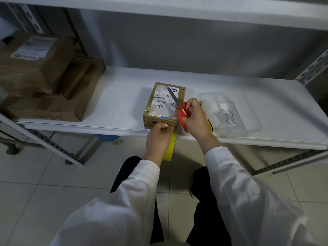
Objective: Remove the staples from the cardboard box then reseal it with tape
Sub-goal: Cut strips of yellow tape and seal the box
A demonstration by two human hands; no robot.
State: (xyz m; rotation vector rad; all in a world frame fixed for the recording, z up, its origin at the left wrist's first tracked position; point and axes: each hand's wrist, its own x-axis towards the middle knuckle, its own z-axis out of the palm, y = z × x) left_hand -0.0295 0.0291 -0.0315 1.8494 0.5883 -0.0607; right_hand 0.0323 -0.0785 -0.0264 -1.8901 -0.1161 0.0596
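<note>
Fingers [190, 103] of the right hand [195, 118] curl through the orange scissors [182, 112], whose blades lie over the cardboard box [165, 103]. The left hand [158, 137] pinches clear tape [166, 124] at the box's near edge, with a yellow tape roll [170, 146] beneath it. The box sits near the front of the shelf [124, 103], beside a clear tray [248, 125] of staples [227, 118].

The white shipping label [159, 103] on top of the small brown cardboard box [150, 120] lies upside down to the viewer. It carries a barcode near its left edge and several rows of fine print that cannot be read. The one clear item is a large "42" followed by a few bold characters too small to make out. A round logo sits on a dark patch in the label's far corner. The box's front face has faint print, also illegible.

The near side of the flat brown cardboard carton [44, 110] on the left bears dark handwriting — digits joined by dashes, not surely readable.

The white label [33, 47] on the big brown wrapped parcel [26, 73] shows lines of print — all blurred.
</note>
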